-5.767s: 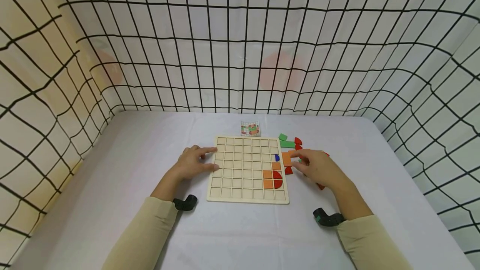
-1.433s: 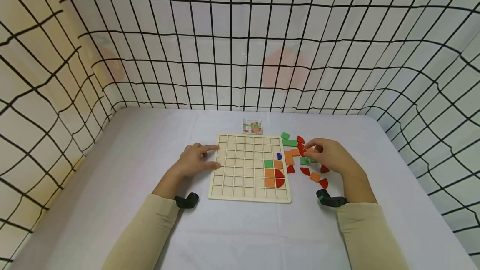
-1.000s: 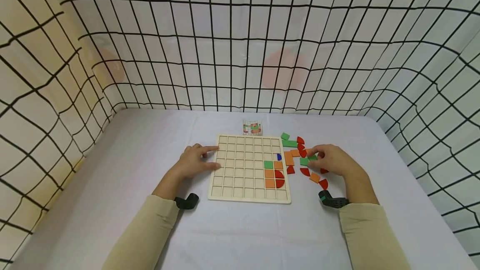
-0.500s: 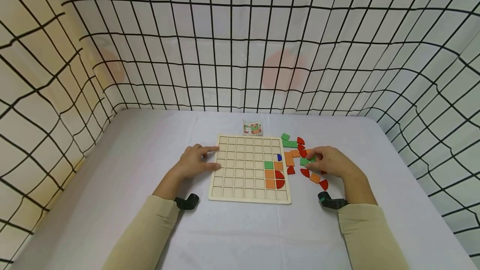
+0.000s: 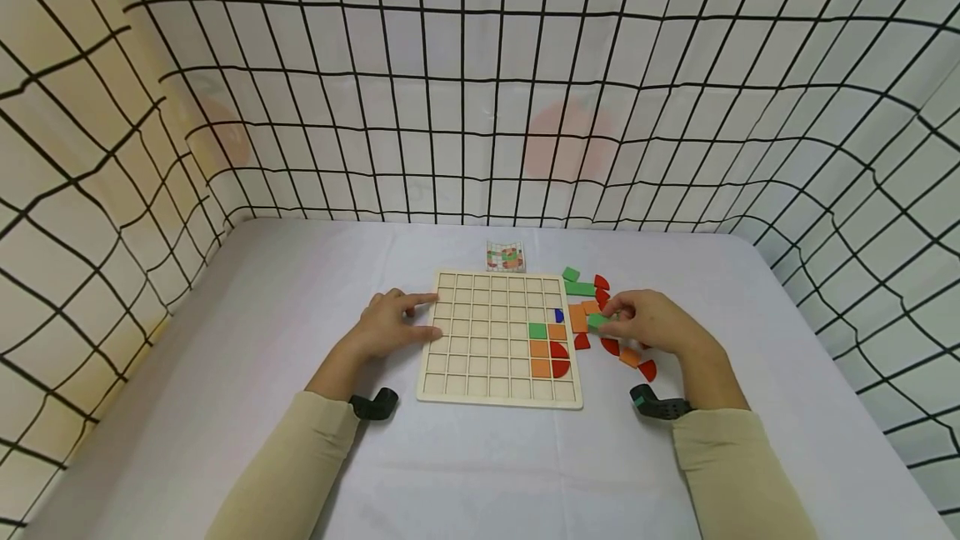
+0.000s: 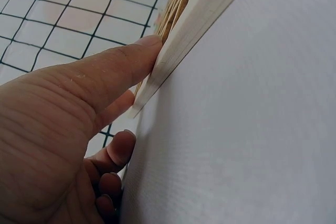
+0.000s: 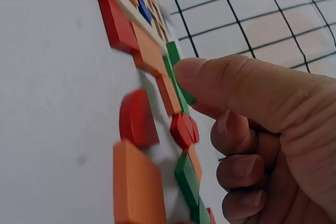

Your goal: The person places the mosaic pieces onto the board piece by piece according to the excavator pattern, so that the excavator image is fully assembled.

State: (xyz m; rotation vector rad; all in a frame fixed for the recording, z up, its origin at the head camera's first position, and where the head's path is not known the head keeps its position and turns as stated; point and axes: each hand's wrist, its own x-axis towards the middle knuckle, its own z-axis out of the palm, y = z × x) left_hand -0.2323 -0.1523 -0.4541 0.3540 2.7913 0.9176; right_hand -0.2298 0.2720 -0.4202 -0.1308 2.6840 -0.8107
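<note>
In the head view, a pale wooden grid board (image 5: 480, 332) lies on the table. My left hand (image 5: 386, 325) touches its left edge with thumb and forefinger extended; in the left wrist view the thumb (image 6: 131, 59) rests against the board's side. Right of the board, my right hand (image 5: 651, 319) pinches a green square block (image 5: 597, 321) between thumb and forefinger, over the orange blocks. Cells at the board's right side hold a green square (image 5: 537, 331), orange pieces (image 5: 539, 358), red rounded pieces (image 5: 559, 359) and a small blue piece (image 5: 558, 315).
Loose pieces lie around the right hand: a long green block (image 5: 580, 288), red quarter-rounds (image 5: 648, 369), a large orange block (image 5: 577, 317) and a smaller orange block (image 5: 629, 357). A small pattern card (image 5: 505, 257) lies behind the board. Black mesh (image 5: 480, 90) encloses the table.
My right hand has taken hold of a green square among the loose pieces and moved it left towards the board. Since the oldest frame, a green square has appeared on the board. The left hand stays put.
</note>
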